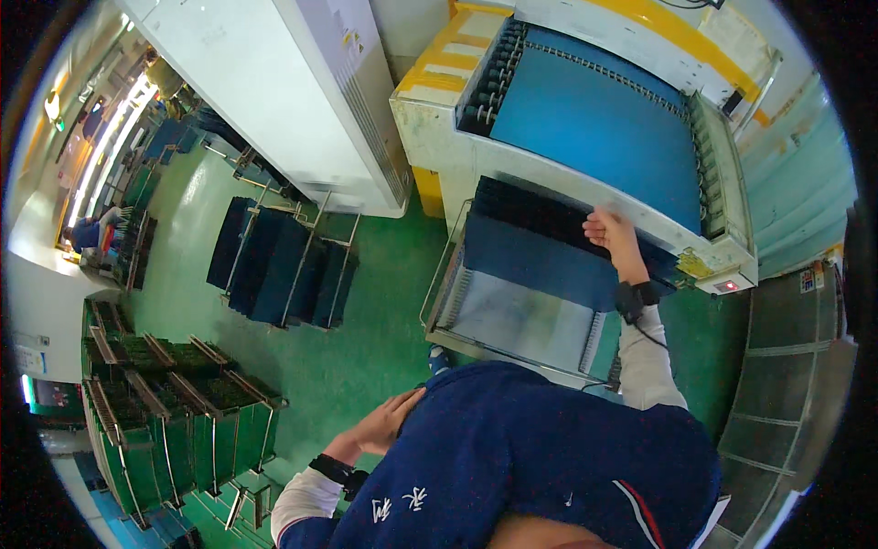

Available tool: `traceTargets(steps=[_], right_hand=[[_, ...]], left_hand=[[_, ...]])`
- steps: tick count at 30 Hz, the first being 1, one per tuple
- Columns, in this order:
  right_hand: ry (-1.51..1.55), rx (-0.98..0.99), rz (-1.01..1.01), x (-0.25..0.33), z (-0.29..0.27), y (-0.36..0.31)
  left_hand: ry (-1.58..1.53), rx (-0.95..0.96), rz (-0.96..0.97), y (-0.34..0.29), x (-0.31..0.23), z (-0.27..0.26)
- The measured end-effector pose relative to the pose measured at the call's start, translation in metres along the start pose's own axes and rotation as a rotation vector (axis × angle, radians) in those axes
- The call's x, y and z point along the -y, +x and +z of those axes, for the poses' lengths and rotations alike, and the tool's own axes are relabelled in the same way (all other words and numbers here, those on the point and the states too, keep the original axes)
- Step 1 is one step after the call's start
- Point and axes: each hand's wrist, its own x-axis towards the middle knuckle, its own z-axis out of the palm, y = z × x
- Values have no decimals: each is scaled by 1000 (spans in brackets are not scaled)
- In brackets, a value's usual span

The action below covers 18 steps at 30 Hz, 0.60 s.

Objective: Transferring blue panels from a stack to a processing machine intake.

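My right hand [611, 234] is above the front edge of the machine's roller bed, beside a row of upright dark blue panels [540, 261]. Its fingers are curled in, and nothing shows between them. The panels stand side by side in a wheeled rack [517, 352] with a pale base and slotted sides. On the roller bed lies a large flat blue sheet [594, 114], apart from the hand. My left hand [391, 423] rests with its fingers stretched out against my dark blue jacket [540, 439] at my side, and holds nothing. Both wrists wear black bands.
The cream machine [428, 119] has yellow edging. A tall white cabinet [274, 82] stands left of it. Another rack of dark panels [283, 261] and racks of green panels [183, 430] stand on the green floor. Grey shelving [777, 393] is at the right. People work far left.
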Motion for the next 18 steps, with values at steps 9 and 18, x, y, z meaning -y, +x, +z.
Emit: traceTargets(steps=[9, 18], right_hand=[[-855, -41, -481, -31, 36, -49], [-1463, -4, -178, -55, 38, -38]], left_hand=[[8, -10, 57, 1, -1, -2], [19, -5, 74, -5, 7, 0]])
